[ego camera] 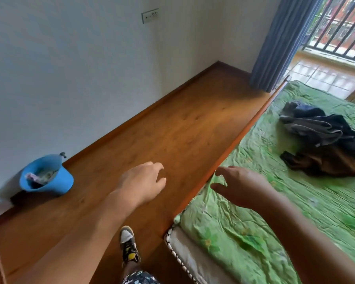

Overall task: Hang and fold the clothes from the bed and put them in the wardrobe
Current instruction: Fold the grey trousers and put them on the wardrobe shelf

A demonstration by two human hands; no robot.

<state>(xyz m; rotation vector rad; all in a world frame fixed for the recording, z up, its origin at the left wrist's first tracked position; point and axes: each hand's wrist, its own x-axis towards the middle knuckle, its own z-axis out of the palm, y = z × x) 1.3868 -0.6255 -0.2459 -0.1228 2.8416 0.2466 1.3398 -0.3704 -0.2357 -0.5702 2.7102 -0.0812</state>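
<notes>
A heap of dark clothes, grey, navy and brown, lies on the bed's green flowered sheet at the right. My left hand hangs over the wooden floor with loosely spread fingers and holds nothing. Above the near left edge of the bed, my right hand is also empty, its fingers relaxed and slightly curled. Both hands are well short of the clothes. No wardrobe is in view.
A blue bin with scraps in it stands against the white wall at the left. The orange wooden bed rail runs diagonally between floor and mattress. A blue curtain hangs by the open balcony door. My shoe is on the floor below.
</notes>
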